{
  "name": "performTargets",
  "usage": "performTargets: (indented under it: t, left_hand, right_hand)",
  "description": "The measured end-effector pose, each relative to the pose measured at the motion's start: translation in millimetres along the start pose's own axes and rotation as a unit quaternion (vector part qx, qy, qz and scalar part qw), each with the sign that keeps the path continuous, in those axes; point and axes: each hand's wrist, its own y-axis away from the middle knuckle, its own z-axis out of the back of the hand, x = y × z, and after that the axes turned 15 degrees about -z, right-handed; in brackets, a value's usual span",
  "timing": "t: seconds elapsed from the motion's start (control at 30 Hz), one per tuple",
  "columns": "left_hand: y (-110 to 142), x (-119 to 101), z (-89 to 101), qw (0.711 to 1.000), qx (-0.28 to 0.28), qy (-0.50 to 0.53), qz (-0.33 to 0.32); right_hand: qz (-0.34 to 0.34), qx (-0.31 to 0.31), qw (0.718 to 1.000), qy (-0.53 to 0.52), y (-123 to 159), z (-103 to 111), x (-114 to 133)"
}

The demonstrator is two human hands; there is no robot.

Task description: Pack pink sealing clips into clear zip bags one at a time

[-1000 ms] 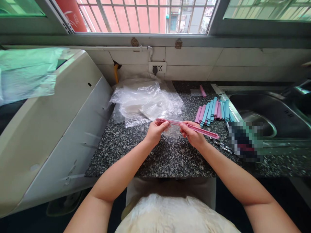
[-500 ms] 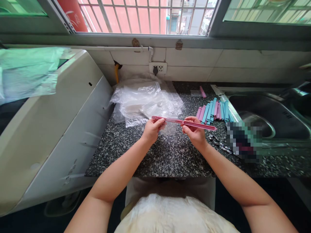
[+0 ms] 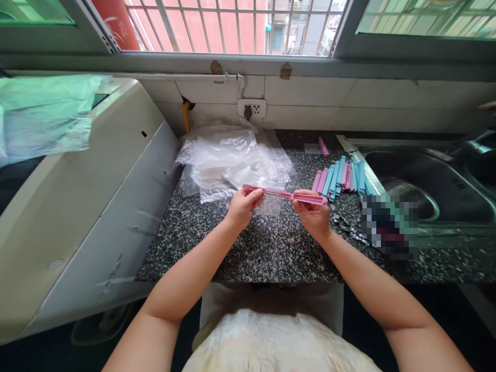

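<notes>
I see a barred window [image 3: 232, 26] well past L hand [image 3: 239, 211] & R hand [image 3: 314, 219], daylight coming thru, pinkish bldg [image 3: 209, 31] outside. Tiled wall [image 3: 302, 90] under it w/ elec. socket [image 3: 257, 109]. Dk speckled counter [image 3: 263, 253] below both hands. Sink [image 3: 411, 165] off R of R hand; big cream-&-grey unit [image 3: 112, 134] well L of L hand.

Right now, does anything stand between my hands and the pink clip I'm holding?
Nothing visible: the left hand grips one end of the pink clip, the right hand the other. Clear plastic shows at the clip between them; I can't tell if either grips it.
</notes>
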Motion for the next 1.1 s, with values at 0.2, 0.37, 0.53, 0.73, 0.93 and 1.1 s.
performTargets:
  t: [0.2,0.37,0.53,0.73,0.93,1.1]
  left_hand:
    - [1.8,-0.4,-0.9,0.999,0.015,-0.014,-0.024]
    - [3.9,-0.7,-2.0,0.999,0.018,-0.027,-0.027]
    - [4.8,0.5,-2.0,0.999,0.012,-0.032,-0.027]
    - [5.8,-0.6,-3.4,0.999,0.006,-0.035,-0.034]
    - [5.7,-1.6,-3.1,0.998,0.000,-0.042,-0.039]
    - [5.7,1.2,-2.3,0.998,-0.001,-0.024,-0.052]
  right_hand:
    - [0.042,-0.025,0.997,0.056,-0.9,1.1,3.9]
    - [0.073,-0.015,0.996,0.053,-1.4,0.7,8.3]
    - [0.080,-0.005,0.996,0.039,-1.0,0.5,9.6]
    - [0.093,0.011,0.995,0.035,-0.4,1.9,12.5]
    - [0.056,0.029,0.996,0.066,-0.7,4.5,8.4]
    - [0.094,0.021,0.989,0.112,-2.8,5.3,8.6]
